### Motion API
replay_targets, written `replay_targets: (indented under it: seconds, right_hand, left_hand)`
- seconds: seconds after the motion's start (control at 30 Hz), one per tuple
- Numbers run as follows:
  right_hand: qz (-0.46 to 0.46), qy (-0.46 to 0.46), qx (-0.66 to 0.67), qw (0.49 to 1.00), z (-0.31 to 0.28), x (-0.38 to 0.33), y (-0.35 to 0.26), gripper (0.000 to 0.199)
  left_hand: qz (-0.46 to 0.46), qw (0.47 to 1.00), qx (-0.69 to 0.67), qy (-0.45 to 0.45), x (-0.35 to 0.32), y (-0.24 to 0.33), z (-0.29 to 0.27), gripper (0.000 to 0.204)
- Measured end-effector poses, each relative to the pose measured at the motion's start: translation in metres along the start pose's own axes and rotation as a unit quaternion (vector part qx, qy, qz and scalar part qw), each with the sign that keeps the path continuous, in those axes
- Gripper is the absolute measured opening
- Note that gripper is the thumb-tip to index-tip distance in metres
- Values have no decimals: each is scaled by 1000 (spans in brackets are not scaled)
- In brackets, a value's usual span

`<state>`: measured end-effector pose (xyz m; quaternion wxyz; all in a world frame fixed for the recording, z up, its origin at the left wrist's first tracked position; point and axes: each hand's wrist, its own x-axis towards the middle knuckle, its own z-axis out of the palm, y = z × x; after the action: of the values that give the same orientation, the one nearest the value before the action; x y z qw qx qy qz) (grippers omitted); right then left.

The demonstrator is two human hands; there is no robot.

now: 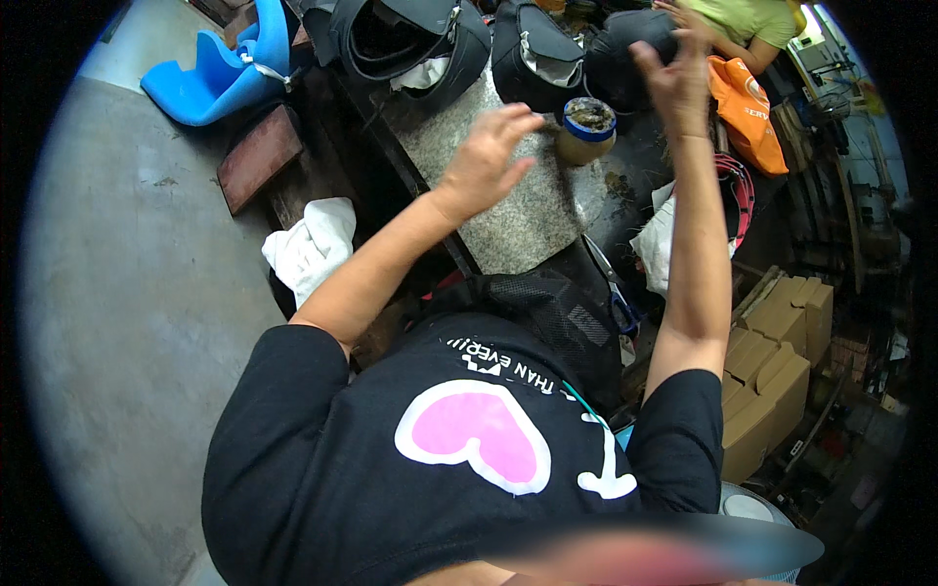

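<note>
My left hand (489, 161) hovers over the grey speckled work surface (523, 220), thumb and fingers apart, holding nothing I can see. Just right of it stands a tan jar (584, 146) with a blue rim and dark residue on top. My right hand (676, 88) is raised farther out, its thumb spread from the fingers and nothing visible in its grasp. It is nearest to a dark rounded item (630, 61) and an orange bag (747, 112). Closer to my body lies a pair of scissors (604, 264) with blue handles, beside black mesh fabric (552, 303) on my lap.
Black bags (415, 44) line the far edge. White cloth (320, 244) hangs at left near a reddish block (259, 158) and blue foam (210, 78). At right are cardboard boxes (767, 391) and red cord (745, 200). Another person in a green top (747, 20) sits opposite.
</note>
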<state>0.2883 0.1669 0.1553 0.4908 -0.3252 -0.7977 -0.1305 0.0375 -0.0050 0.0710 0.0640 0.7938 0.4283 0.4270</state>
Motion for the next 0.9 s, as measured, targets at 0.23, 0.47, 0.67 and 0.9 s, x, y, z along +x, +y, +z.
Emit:
replay_targets:
  seconds: [0.23,0.47,0.67,0.9]
  right_hand:
    - [30,-38,126,991,-160,46,-66,51]
    - [410,-13,421,809,-46,-4,-137,68]
    - [293,-176,338,877,-9,-86,-161,48]
    - [356,-162,338,856,21,-142,-160,44]
  left_hand:
    - [95,882,78,456,66,36,-74,71]
    - [-112,981,-147,-57,-15,21,-77,49]
    - [-386,916,-96,-47,-81,-22,-4,81]
    - [66,984,143,-81,-66,-25,8,89]
